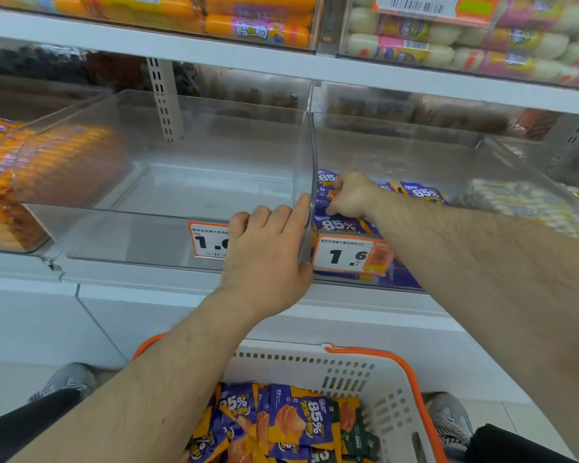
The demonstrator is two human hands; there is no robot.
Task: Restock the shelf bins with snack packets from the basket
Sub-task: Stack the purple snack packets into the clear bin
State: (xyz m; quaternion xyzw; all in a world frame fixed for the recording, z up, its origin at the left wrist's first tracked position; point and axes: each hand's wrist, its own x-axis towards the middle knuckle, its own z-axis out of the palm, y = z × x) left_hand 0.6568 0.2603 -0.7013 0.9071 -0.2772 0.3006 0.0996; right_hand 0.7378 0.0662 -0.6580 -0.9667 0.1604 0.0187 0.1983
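At shelf front, R hand (350,195) fingers curl round purple snack packets (340,225) inside R clear bin (482,155). L hand (268,248) grips the divider wall betw. bins, thumb on R side. L bin (168,182) bare. Basket (391,389) w/ more packets (295,422) below, near feet.

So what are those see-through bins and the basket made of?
The bins look like clear rigid plastic, glossy: you see the shelf through their walls, and the edges catch light. The basket seems matte white moulded plastic with punched slots, its handle orange plastic.
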